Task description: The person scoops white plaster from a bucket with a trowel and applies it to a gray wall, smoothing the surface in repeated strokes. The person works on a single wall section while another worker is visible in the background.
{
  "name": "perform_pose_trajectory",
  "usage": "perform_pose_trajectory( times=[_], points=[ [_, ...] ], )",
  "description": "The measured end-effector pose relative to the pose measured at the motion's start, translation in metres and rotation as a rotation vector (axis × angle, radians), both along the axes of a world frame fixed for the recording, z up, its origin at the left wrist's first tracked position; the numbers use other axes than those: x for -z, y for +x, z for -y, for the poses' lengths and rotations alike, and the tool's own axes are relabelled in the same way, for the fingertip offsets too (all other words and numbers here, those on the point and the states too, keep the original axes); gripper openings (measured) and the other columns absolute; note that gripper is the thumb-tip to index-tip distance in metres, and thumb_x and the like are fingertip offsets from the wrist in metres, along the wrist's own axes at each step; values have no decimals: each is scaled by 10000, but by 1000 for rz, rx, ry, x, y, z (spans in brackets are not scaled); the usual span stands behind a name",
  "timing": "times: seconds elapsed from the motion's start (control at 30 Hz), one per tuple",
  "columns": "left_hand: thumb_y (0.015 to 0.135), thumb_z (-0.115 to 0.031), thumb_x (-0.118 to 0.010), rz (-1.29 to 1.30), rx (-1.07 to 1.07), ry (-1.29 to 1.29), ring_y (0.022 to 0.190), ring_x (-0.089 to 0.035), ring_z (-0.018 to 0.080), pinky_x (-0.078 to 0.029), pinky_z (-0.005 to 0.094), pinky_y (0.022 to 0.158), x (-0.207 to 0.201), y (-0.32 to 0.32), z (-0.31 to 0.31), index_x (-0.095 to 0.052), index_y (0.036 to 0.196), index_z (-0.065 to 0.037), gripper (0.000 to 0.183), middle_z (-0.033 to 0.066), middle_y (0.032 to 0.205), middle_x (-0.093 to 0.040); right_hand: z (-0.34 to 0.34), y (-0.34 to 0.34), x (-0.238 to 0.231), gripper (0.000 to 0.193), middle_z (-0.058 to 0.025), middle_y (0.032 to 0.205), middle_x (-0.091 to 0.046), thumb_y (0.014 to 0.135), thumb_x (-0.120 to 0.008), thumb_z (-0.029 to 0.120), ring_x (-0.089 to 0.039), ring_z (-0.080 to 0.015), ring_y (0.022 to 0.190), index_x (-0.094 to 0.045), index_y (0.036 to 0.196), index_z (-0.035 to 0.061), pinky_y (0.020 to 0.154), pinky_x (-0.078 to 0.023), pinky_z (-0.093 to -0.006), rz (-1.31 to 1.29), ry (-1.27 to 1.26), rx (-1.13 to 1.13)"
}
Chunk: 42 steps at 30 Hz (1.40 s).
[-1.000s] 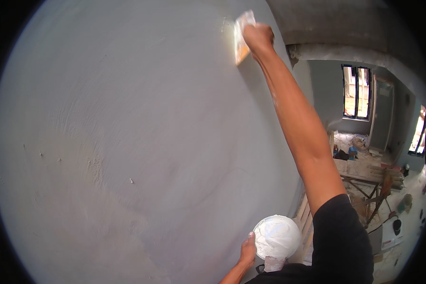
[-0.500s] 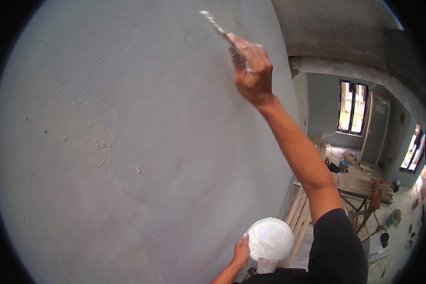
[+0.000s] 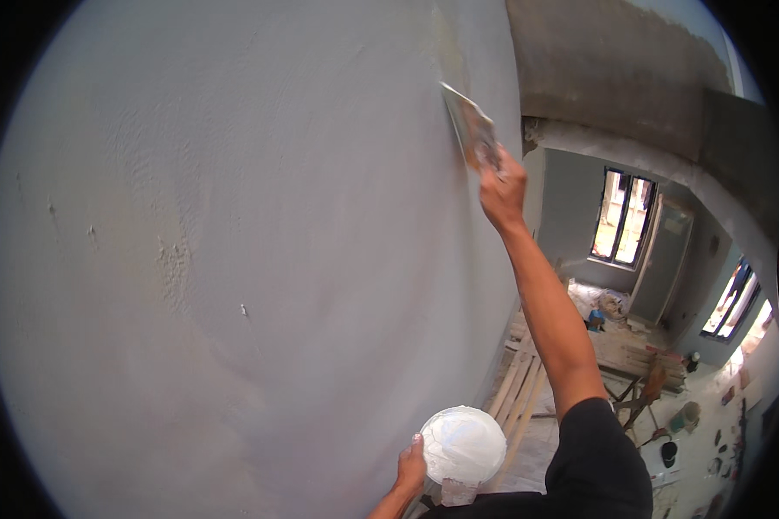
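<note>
Fingers of the right hand (image 3: 505,192), in the head view, are curled closed around the near end of a flat scraper (image 3: 471,128), which is held tilted at the far right part of the grey wall (image 3: 320,208); its left edge appears to meet the surface. Nearer, the left hand (image 3: 410,469) grips the left side of a round tub (image 3: 464,441) of white paste, thumb pressed at the rim; its other fingers are hidden, so I cannot tell how they lie. A flat pale piece (image 3: 459,492) sits at the tub's near edge. Wooden planks (image 3: 516,381) run beside the wall, with a dark-framed window (image 3: 621,216) far right.
</note>
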<state>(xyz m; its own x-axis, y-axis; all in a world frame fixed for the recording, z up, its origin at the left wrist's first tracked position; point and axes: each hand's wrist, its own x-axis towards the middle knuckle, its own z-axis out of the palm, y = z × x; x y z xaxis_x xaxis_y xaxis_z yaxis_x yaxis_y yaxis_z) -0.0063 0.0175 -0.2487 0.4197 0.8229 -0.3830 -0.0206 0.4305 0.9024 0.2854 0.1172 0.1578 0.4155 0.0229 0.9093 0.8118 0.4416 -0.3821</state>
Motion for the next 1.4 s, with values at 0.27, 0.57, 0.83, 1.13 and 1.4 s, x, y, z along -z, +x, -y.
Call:
perform_pose_trajectory(
  times=[0.27,0.57,0.83,1.13,1.4],
  points=[
    [993,-375,-388,47,150,131,888,-544,162,-438,319,823,13,7,-7,-609,1047,99,526,121,960,-642,-27,83,-73,335,-194,981,-641,776,-582,122,-620,-246,884,-599,998,-129,785,-484,-375,-601,-44,-164],
    [999,-364,-385,133,119,128,877,-543,144,-445,307,809,10,6,-7,-612,1035,95,513,103,937,-639,-10,-24,-272,247,-167,847,-622,818,-537,141,-606,-222,773,-598,890,-88,675,-494,-377,-316,-11,-5],
    [1004,-351,-391,194,159,76,886,-544,127,-443,284,813,4,6,-5,-610,1045,81,486,92,954,-635,109,-138,-193,191,-55,712,-551,835,-533,120,-508,-169,657,-570,734,-37,611,-461,-352,357,-118,-498],
    [1004,-360,-390,144,103,-26,944,-561,160,-437,300,852,-26,2,2,-577,1102,92,499,119,1028,-628,-3,11,12,282,-140,978,-667,871,-601,92,-608,-275,912,-632,1149,52,809,-479,-354,153,185,341],
    [999,-368,-403,128,57,-49,955,-545,162,-432,310,856,-29,7,6,-565,1112,86,495,118,1043,-612,-38,4,71,313,-127,1033,-661,878,-597,100,-590,-296,982,-613,1187,57,879,-462,-377,108,151,278]
  ],
)
